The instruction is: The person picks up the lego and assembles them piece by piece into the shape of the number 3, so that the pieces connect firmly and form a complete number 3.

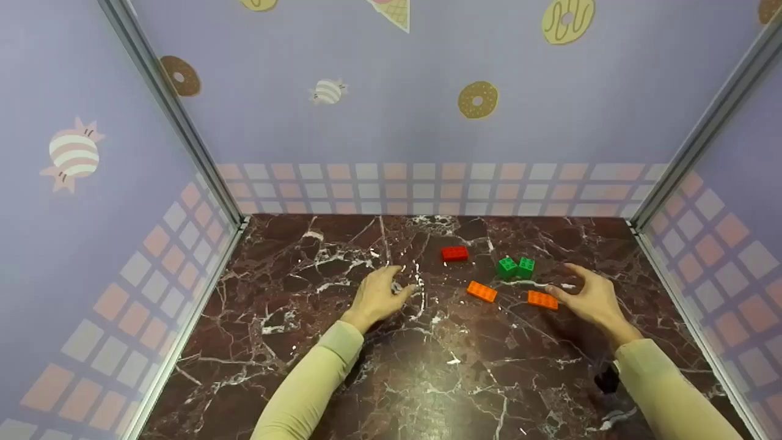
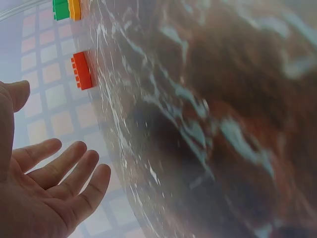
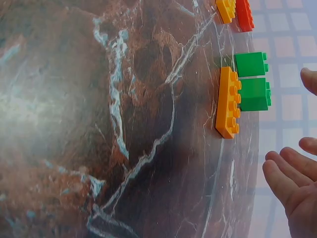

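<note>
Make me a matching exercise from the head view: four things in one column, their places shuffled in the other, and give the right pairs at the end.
Things
1. Red brick
2. Green bricks
3. Left hand
4. Right hand

Places
A. To the left of every brick
B. Thumb close to an orange brick
C. Farthest back of all the bricks
D. A pair, close beside each other

Right pairs: 1-C, 2-D, 3-A, 4-B

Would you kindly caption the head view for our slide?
Left hand and right hand flank one red brick, two green bricks and two orange bricks.
</note>
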Demonstrator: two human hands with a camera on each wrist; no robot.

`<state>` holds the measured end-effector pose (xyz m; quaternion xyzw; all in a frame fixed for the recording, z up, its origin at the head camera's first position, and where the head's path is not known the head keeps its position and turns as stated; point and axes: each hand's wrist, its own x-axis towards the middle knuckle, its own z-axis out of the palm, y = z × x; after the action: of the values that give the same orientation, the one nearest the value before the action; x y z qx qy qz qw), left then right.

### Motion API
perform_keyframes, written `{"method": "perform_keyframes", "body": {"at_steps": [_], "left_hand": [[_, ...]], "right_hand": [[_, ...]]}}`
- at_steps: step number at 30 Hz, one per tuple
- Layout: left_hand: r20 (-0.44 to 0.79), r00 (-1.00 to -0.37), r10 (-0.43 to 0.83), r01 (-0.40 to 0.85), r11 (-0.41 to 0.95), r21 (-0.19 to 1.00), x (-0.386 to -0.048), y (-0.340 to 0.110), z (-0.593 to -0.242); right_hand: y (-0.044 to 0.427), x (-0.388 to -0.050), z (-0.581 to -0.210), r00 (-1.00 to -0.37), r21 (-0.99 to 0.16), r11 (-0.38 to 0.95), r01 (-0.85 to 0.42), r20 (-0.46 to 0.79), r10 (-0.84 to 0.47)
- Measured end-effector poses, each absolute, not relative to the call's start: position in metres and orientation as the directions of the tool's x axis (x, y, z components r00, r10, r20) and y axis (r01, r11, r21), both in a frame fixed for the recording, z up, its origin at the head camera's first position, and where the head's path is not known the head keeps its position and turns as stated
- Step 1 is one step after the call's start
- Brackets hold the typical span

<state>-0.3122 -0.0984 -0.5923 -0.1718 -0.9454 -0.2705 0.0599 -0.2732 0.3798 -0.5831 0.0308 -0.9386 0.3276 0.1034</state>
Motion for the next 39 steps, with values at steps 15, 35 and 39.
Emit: {"method": "perform_keyframes", "body": {"at_steps": [15, 35, 39], "left_hand": [[0.179, -0.913, 0.368, 0.407, 0.779, 0.477, -0.317, -0.066, -0.595], [0.209, -0.841, 0.498, 0.54, 0.76, 0.362, -0.329, -0.006, -0.607], [0.244, -0.827, 0.507, 0.563, 0.738, 0.372, -0.336, 0.006, -0.616]], "right_hand": [[0.369, -0.291, -0.591, -0.985, -0.631, 0.769, -0.106, 0.174, 0.006], [0.356, -0.313, -0.599, -0.995, -0.683, 0.729, -0.039, 0.095, 0.036], [0.355, -0.316, -0.6, -0.996, -0.69, 0.723, -0.029, 0.084, 0.041]]}}
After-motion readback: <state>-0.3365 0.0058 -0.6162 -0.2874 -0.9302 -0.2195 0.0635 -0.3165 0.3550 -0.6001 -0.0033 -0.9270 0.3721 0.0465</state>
